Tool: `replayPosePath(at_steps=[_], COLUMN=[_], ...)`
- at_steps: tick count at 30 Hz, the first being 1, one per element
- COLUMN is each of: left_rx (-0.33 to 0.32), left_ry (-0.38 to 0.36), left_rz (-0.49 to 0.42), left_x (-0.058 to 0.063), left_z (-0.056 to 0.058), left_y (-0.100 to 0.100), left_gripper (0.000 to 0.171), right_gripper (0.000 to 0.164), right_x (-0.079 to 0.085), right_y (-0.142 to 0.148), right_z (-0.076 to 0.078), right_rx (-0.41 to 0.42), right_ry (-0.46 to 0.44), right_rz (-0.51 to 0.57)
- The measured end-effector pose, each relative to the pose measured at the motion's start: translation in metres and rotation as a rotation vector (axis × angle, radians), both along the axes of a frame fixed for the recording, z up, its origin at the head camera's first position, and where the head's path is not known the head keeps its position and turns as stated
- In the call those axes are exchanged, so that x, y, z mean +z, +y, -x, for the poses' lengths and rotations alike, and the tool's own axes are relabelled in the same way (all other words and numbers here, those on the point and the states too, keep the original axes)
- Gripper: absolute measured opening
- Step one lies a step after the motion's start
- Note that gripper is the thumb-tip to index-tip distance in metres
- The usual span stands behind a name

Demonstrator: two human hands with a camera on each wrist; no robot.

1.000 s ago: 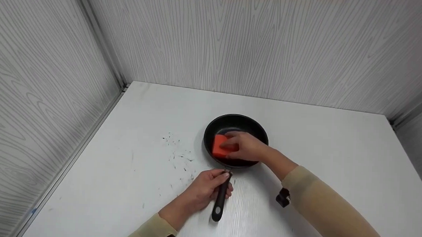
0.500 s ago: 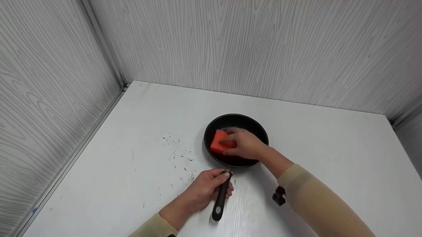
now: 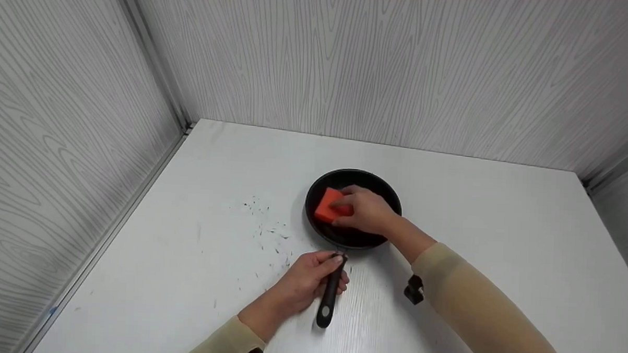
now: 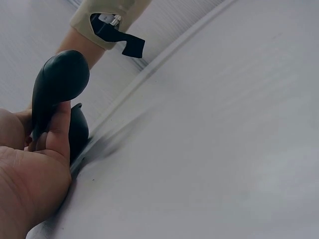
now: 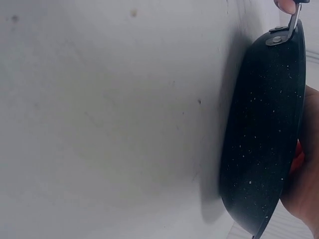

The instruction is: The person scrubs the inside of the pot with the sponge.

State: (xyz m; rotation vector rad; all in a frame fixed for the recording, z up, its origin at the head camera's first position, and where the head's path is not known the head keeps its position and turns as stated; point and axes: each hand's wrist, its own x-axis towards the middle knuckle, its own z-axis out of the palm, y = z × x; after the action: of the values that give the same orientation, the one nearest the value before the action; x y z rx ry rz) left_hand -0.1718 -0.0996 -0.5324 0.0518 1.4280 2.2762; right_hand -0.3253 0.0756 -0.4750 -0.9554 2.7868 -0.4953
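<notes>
A black frying pan sits on the white table, its handle pointing toward me. My left hand grips that handle near the pan, thumb along the top and fingers wrapped beneath. In the left wrist view the rounded handle end stands out past the palm. Inside the pan, my right hand holds an orange-red sponge against the left part of the inner surface. The right wrist view shows the pan's speckled outer wall, with a bit of the sponge visible beyond the rim.
Dark crumbs and smudges are scattered on the white table left of the pan. Grey wood-grain panels rise along the back, left and right. A small dark clip hangs at the right sleeve.
My right hand has slid the sponge a little way toward the far side of the pan, turning it slightly. My left hand keeps its grip on the handle, and the pan stays nearly in place.
</notes>
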Motion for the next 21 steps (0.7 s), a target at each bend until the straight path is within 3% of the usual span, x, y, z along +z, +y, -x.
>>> replayPosePath(at_steps=[21], left_rx=[0.007], left_ry=[0.004], left_rz=[-0.018], left_x=[-0.001], left_z=[0.0], left_y=[0.001], left_gripper=[0.033], right_gripper=[0.047], right_x=[-0.002], right_y=[0.02], right_z=[0.012], right_rx=[-0.037], right_ry=[0.072], right_rz=[0.013])
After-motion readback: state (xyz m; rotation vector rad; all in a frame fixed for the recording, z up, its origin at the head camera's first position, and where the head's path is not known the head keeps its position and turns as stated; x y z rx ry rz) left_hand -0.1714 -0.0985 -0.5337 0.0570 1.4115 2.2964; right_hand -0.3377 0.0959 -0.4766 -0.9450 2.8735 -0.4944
